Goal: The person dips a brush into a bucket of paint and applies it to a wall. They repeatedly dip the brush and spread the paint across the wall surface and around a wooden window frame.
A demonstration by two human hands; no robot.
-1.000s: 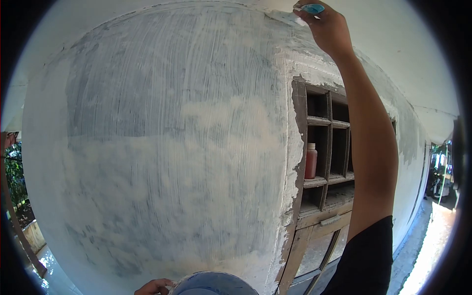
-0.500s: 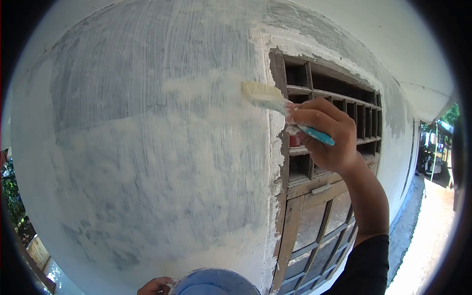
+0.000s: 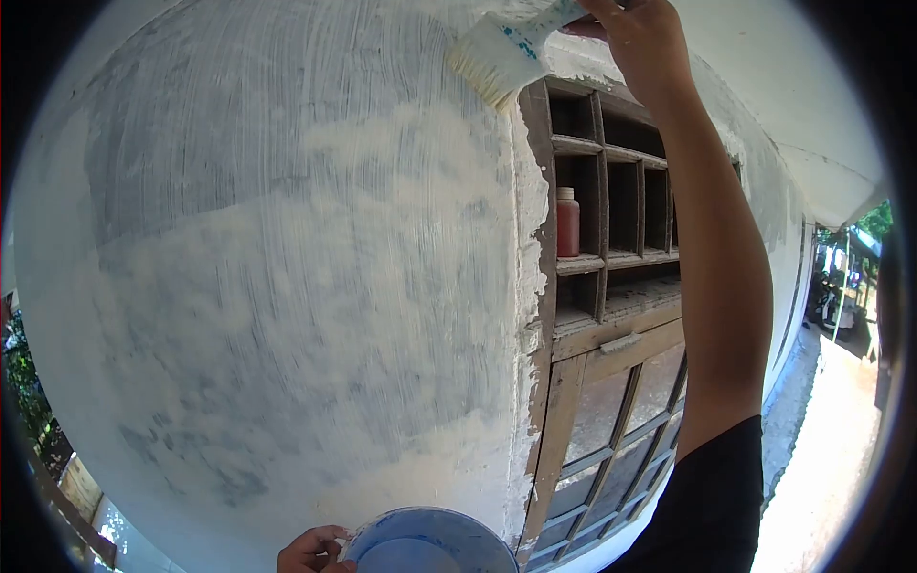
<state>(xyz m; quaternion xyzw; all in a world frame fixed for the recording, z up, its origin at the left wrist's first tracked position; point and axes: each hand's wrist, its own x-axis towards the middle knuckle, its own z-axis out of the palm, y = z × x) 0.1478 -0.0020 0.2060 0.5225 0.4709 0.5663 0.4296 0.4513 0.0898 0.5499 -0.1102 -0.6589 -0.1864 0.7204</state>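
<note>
My right hand (image 3: 638, 29) is raised at the top of the view, closed on the handle of a wide paintbrush (image 3: 506, 55). The brush's pale bristles touch the wall near the upper left corner of the wooden frame. Patchy white paint covers the grey wall (image 3: 315, 286). At the bottom, my left hand (image 3: 313, 551) grips the rim of a blue bucket (image 3: 430, 525), which has pale liquid inside.
A wooden window frame (image 3: 568, 382) with compartments and glass panes stands right of the wall. A red bottle with a white cap (image 3: 567, 224) is in one compartment. A sunlit path (image 3: 831, 439) runs at the far right, with plants at the far left.
My right hand and the brush have moved up to the frame's upper corner, and the brush has turned. The red bottle is now in full view. My left hand and the bucket appear slightly higher.
</note>
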